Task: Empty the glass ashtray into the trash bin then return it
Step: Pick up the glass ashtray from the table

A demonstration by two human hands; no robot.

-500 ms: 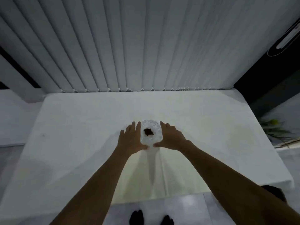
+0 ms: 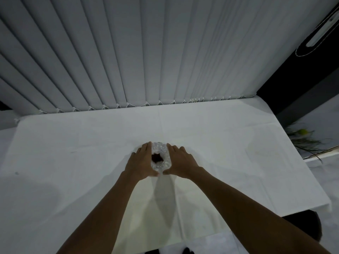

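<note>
A clear cut-glass ashtray [image 2: 160, 164] with a dark clump of ash in its middle sits on the table's white cloth [image 2: 73, 162]. My left hand [image 2: 141, 161] presses flat against its left side and my right hand [image 2: 180, 161] against its right side, thumbs nearly meeting under its near edge. Both hands clasp the ashtray between them. I cannot tell whether it rests on the cloth or is lifted a little. A dark round object [image 2: 310, 224] at the lower right, below the table's corner, may be the trash bin.
White vertical blinds [image 2: 146, 52] hang along the table's far edge. A green plant [image 2: 302, 136] lies to the right, beyond the table. A dark panel [image 2: 300, 99] stands at the right. My feet show at the bottom by the table's near edge.
Both hands have closed in tighter around the ashtray, with the fingers now along its sides. The view has tilted slightly; the ashtray stays in about the same place.
</note>
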